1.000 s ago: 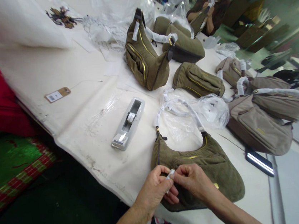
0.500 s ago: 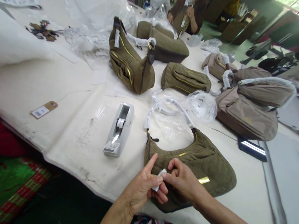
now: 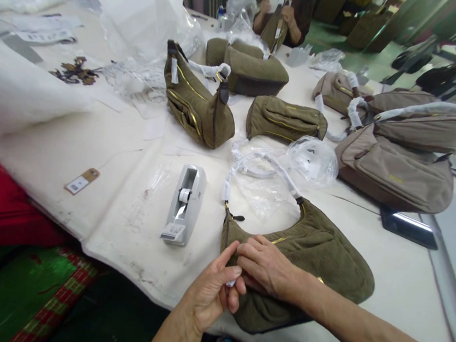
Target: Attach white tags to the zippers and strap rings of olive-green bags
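White scrap (image 3: 231, 283) is showing less; left hand (image 3: 213, 292) is pinching it, right hand (image 3: 270, 268) is covering, grip unclear; handling is continuing.

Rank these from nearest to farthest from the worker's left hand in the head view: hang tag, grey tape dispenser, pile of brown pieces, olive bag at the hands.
From the left hand:
1. Olive bag: at the hands, extending right.
2. Tape dispenser: ahead, slightly left.
3. Hang tag: farther left, past the dispenser.
4. Brown pieces: left, much farther up the table.
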Available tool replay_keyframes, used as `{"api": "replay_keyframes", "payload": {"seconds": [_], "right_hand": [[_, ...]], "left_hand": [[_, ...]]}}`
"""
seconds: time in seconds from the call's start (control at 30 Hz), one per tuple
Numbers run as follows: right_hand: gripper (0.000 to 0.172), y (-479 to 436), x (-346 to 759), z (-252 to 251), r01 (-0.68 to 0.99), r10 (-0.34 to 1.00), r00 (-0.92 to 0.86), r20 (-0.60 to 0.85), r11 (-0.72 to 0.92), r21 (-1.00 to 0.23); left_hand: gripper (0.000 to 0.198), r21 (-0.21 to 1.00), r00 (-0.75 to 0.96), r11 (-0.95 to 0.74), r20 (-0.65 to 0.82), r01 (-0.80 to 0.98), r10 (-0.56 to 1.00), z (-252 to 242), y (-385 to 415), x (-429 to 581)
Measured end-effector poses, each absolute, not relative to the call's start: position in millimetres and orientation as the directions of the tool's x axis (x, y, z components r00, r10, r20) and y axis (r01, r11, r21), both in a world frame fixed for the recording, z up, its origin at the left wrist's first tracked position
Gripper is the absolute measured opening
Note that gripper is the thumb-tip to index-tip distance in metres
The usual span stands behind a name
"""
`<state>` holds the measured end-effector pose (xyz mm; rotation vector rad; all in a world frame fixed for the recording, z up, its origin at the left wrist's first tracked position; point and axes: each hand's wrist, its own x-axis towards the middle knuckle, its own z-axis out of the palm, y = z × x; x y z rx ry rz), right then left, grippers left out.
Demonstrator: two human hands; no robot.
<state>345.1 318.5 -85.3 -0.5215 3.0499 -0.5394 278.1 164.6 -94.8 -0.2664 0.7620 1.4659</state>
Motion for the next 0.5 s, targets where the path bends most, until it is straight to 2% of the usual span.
{"api": "replay_keyframes", "payload": {"seconds": [0.1, 0.17, 0.27, 0.37, 0.4, 0.43, 0.5], "right_hand": [[0.021, 310, 348, -101, -0.306, -0.292, -0.952, 0.097, 0.875, -0.375], [0.020, 303, 354, -103, -0.246, -0.219, -0.969, 0.113, 0.890, -0.384], [0.008, 304, 364, -89, -0.112, -0.108, -0.994, 0.034, 0.895, -0.433], [0.055, 332, 363, -69, -0.049, -0.120, -0.990, -0.071, 0.776, -0.629], [0.064, 346, 358, -67, -0.026, -0.116, -0.989, -0.086, 0.732, -0.681], [0.062, 360, 350, -68, 0.012, -0.077, -0.992, -0.098, 0.724, -0.690], [0.048, 385, 328, -79, 0.078, -0.031, -0.986, -0.166, 0.789, -0.610]], "left_hand": [[0.088, 0.297, -0.043, 0.164, -0.585, -0.941, 0.810, -89, 166, 280], [0.093, 0.306, -0.049, 0.176, -0.606, -0.935, 0.794, -85, 166, 282], [0.095, 0.401, -0.098, 0.222, -0.639, -0.889, 0.763, -82, 164, 284], [0.094, 0.589, -0.225, 0.272, -0.633, -0.761, 0.741, -84, 161, 290], [0.092, 0.632, -0.257, 0.294, -0.631, -0.717, 0.731, -86, 159, 292], [0.088, 0.655, -0.274, 0.318, -0.637, -0.685, 0.720, -87, 159, 295], [0.076, 0.663, -0.296, 0.338, -0.653, -0.668, 0.697, -89, 158, 301]]}}
